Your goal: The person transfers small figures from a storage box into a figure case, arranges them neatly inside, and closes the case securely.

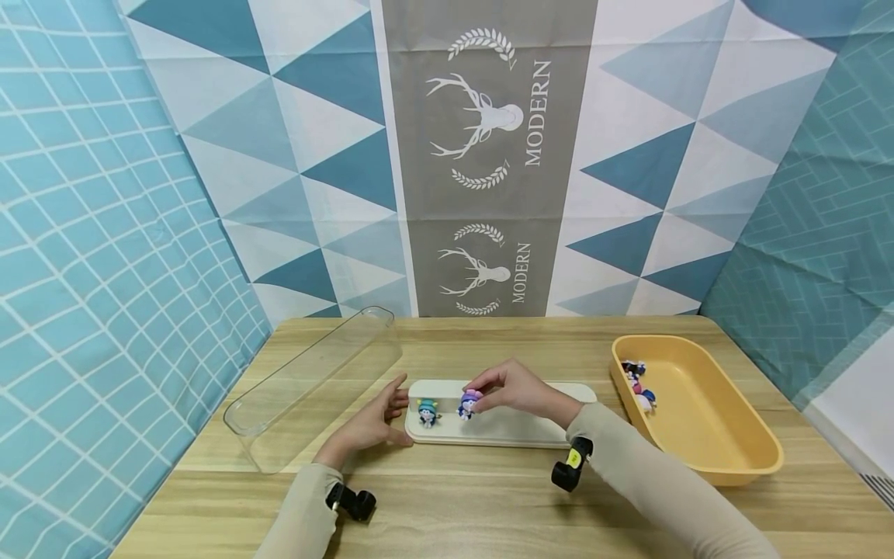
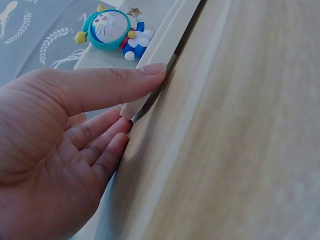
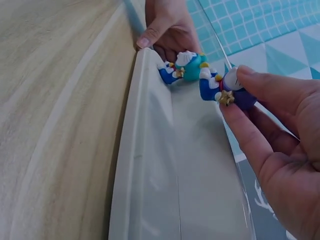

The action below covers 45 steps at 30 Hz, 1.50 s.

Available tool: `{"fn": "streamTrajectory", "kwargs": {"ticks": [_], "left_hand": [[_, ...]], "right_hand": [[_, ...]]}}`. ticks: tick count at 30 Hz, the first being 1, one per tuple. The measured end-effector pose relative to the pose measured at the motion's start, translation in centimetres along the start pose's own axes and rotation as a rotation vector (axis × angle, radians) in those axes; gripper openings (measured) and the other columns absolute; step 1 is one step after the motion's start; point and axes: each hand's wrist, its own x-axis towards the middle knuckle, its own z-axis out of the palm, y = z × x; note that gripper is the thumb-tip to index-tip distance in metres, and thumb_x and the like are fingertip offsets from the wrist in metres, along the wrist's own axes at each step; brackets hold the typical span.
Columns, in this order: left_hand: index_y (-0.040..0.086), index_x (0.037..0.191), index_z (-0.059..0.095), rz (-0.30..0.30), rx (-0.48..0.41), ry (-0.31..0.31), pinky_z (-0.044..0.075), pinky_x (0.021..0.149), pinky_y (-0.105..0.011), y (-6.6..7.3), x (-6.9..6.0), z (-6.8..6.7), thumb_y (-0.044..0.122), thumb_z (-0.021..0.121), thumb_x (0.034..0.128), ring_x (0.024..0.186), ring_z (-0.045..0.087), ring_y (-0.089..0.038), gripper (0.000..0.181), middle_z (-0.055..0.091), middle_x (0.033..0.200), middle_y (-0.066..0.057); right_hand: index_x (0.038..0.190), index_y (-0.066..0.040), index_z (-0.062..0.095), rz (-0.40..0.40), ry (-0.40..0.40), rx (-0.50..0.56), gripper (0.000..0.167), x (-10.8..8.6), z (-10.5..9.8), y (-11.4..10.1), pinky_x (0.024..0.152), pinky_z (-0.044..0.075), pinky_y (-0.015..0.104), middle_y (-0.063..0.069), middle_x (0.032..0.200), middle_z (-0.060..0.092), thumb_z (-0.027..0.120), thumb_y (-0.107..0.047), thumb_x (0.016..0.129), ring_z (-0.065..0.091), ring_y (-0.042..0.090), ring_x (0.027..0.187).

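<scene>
A long white display base (image 1: 517, 431) lies on the table, with a small blue-and-white cat figurine in a teal hood (image 1: 427, 414) standing at its left end. My left hand (image 1: 373, 423) holds that end, thumb on the front edge and fingers round the corner, as the left wrist view shows. Between thumb and fingers, my right hand (image 1: 520, 388) pinches a second cat figurine in a purple hat (image 3: 227, 90). It carries a gold star and hangs over the base, right of the teal one. Whether it touches the base I cannot tell.
A clear plastic cover (image 1: 314, 388) rests on the table to the left. At the right stands a yellow tray (image 1: 698, 404) with several more figurines (image 1: 642, 392) along its left side. Patterned cloth hangs behind the table.
</scene>
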Motion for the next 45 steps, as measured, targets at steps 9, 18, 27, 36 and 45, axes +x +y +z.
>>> {"fn": "streamTrajectory", "kwargs": {"ticks": [9,18,27,36,45], "left_hand": [[-0.005,0.157,0.006,-0.016,0.014,0.001,0.033,0.113,-0.054,-0.2,0.0,-0.1,-0.005,0.085,0.0717,0.135,0.04,-0.044,0.116,0.037,0.149,-0.029],[-0.005,0.156,0.006,-0.016,0.001,0.001,0.033,0.113,-0.056,-0.1,0.0,0.0,-0.007,0.085,0.0709,0.134,0.04,-0.044,0.116,0.037,0.149,-0.03],[-0.005,0.157,0.006,-0.011,0.001,-0.003,0.033,0.113,-0.055,-0.1,0.0,0.0,-0.007,0.085,0.0711,0.134,0.04,-0.045,0.116,0.037,0.149,-0.03],[-0.005,0.157,0.006,-0.019,-0.003,0.005,0.032,0.113,-0.055,0.0,0.1,-0.1,-0.007,0.085,0.0715,0.135,0.039,-0.044,0.116,0.037,0.149,-0.03],[-0.005,0.157,0.006,-0.016,0.005,0.0,0.033,0.113,-0.055,-0.2,0.1,0.0,-0.006,0.085,0.0713,0.135,0.04,-0.044,0.116,0.037,0.149,-0.03]], "right_hand": [[0.103,0.005,0.076,-0.093,0.003,-0.183,0.024,0.0,1.1,-0.2,0.078,0.059,0.025,0.011,0.1,0.074,0.081,0.001,0.08,0.069,0.013,0.088],[0.102,0.003,0.077,-0.13,-0.005,-0.275,0.022,-0.1,2.1,-0.5,0.075,0.058,0.021,0.01,0.096,0.074,0.08,0.0,0.08,0.069,0.013,0.085],[0.104,0.001,0.076,-0.216,-0.021,-0.497,0.022,-0.1,2.9,-0.4,0.075,0.056,0.018,0.008,0.098,0.074,0.079,-0.002,0.083,0.069,0.012,0.087],[0.104,-0.003,0.069,-0.363,-0.01,-0.681,0.021,-0.4,3.6,-0.7,0.077,0.055,0.024,0.004,0.095,0.071,0.078,-0.005,0.085,0.064,0.01,0.087],[0.102,-0.004,0.072,-0.443,0.033,-0.821,0.021,-0.6,3.8,-0.7,0.074,0.055,0.024,0.004,0.093,0.071,0.08,-0.008,0.083,0.064,0.012,0.082]]}}
